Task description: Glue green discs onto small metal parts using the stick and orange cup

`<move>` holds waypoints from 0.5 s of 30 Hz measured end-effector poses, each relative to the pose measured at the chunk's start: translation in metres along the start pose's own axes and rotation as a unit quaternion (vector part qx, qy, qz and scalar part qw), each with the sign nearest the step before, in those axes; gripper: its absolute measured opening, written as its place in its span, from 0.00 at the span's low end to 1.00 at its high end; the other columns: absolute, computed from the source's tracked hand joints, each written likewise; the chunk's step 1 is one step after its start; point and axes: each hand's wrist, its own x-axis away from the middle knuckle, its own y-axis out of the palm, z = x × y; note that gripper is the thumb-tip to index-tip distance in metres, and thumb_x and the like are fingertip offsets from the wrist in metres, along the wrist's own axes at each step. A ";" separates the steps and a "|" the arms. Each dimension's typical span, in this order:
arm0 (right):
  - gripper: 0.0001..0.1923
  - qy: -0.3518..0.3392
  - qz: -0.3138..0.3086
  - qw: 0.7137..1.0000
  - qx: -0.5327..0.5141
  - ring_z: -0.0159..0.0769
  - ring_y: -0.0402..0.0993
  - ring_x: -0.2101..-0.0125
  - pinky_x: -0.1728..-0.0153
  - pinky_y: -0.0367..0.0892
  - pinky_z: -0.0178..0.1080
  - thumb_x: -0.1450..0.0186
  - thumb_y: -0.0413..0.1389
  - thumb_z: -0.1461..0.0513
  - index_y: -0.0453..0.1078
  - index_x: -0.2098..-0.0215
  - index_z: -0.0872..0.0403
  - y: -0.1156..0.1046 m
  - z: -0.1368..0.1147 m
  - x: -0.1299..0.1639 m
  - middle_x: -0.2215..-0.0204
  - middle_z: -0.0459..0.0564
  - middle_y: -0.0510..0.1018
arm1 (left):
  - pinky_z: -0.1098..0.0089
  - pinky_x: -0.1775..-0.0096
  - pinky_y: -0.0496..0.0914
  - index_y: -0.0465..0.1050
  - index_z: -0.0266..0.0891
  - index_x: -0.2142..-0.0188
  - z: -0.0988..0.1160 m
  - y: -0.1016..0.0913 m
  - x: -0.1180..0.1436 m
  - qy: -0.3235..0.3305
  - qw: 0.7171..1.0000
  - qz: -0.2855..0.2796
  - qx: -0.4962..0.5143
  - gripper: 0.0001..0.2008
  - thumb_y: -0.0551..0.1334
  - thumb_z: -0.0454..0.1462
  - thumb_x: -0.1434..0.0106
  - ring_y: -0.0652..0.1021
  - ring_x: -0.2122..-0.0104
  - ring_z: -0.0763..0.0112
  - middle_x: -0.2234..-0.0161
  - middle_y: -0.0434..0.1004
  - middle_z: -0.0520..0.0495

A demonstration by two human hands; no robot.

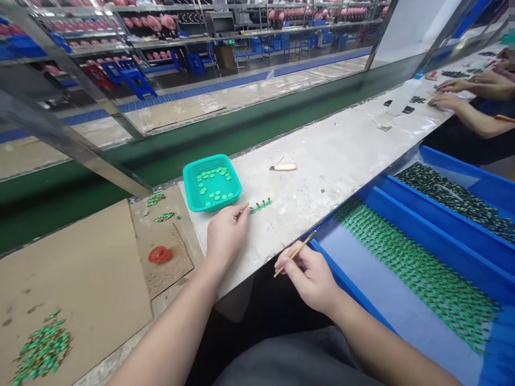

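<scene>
My left hand (pixel 227 233) is closed in a pinch at the near end of a short row of small green pieces with dark tips (pixel 263 204) on the white worktop. What sits between its fingertips is too small to make out. Just behind that hand stands a turquoise plastic basket (pixel 187 187) with several flat light-green discs (pixel 217 195) inside. Over the worktop's front edge, my right hand (pixel 309 276) grips a thin wooden stick (pixel 295 253), slanting up to a darker tip. Its tip touches nothing that I can see.
A wooden-handled tool (pixel 284 168) lies farther back on the worktop (pixel 322 145). To the left are a red cap-like dish (pixel 160 254) and a pile of green-and-gold pieces (pixel 42 346) on cardboard. Blue trays (pixel 382 201) hold rows of green pieces at right. Co-workers' hands (pixel 448 99) are beyond.
</scene>
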 end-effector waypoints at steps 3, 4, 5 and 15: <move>0.16 0.017 0.015 1.000 -0.012 0.37 0.86 0.64 0.58 0.82 0.40 0.15 0.54 0.52 0.76 0.57 0.50 -0.003 0.003 0.002 0.64 0.49 0.85 | 0.58 0.51 0.80 0.89 0.45 0.47 -0.015 -0.033 0.001 -0.009 0.999 -0.012 -0.043 0.23 0.57 0.49 0.23 0.87 0.55 0.54 0.52 0.91 0.42; 0.16 0.020 0.026 0.999 -0.017 0.37 0.85 0.65 0.59 0.81 0.41 0.14 0.53 0.52 0.75 0.56 0.49 -0.003 0.005 0.002 0.66 0.48 0.84 | 0.58 0.53 0.79 0.89 0.45 0.48 -0.019 -0.043 0.001 -0.005 0.998 -0.026 -0.060 0.21 0.58 0.49 0.25 0.86 0.58 0.54 0.55 0.91 0.42; 0.16 0.020 0.036 0.999 -0.022 0.36 0.83 0.66 0.59 0.80 0.40 0.14 0.52 0.51 0.75 0.55 0.49 -0.003 0.006 0.002 0.67 0.46 0.83 | 0.58 0.55 0.79 0.90 0.46 0.50 -0.021 -0.050 0.001 0.004 0.996 -0.045 -0.076 0.19 0.61 0.49 0.27 0.86 0.59 0.53 0.57 0.90 0.43; 0.15 0.015 0.032 0.999 0.029 0.35 0.71 0.73 0.70 0.70 0.39 0.14 0.52 0.51 0.80 0.44 0.44 0.010 -0.009 0.007 0.73 0.42 0.71 | 0.58 0.51 0.78 0.84 0.45 0.59 -0.020 -0.050 0.055 0.093 0.972 -0.166 -0.140 0.09 0.63 0.38 0.26 0.84 0.54 0.55 0.57 0.87 0.44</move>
